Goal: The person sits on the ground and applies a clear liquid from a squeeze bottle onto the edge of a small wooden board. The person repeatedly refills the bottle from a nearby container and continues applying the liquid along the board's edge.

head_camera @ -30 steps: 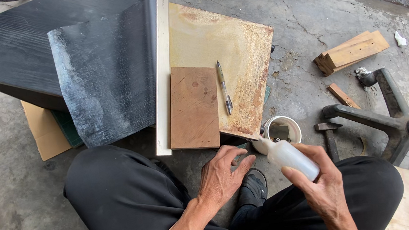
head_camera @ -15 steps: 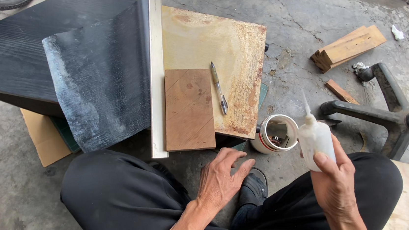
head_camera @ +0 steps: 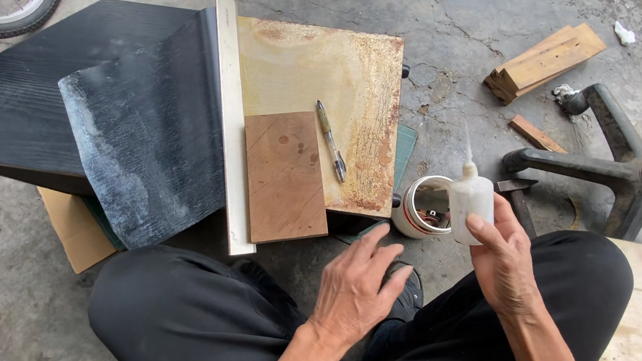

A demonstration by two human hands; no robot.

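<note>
A small translucent plastic squeeze bottle [head_camera: 471, 204] with a long thin nozzle is held upright in the right hand [head_camera: 503, 261], fingers clamped round its body, just right of a round white tin [head_camera: 421, 209] sitting on the rough concrete floor [head_camera: 446, 22]. The left hand [head_camera: 357, 286] is held loose with its grip apart, fingers spread over the dark trouser knee, nothing in it. Farther out, a flat brown wood block [head_camera: 284, 174] is laid on a pale, rust-stained board [head_camera: 342, 70], with a pen [head_camera: 331, 139] beside it and a long metal straightedge [head_camera: 231, 119] along its left edge. Dark, grainy veneer sheets [head_camera: 139, 134] are spread to the left. Wood offcuts [head_camera: 547, 61] are seen far right.
</note>
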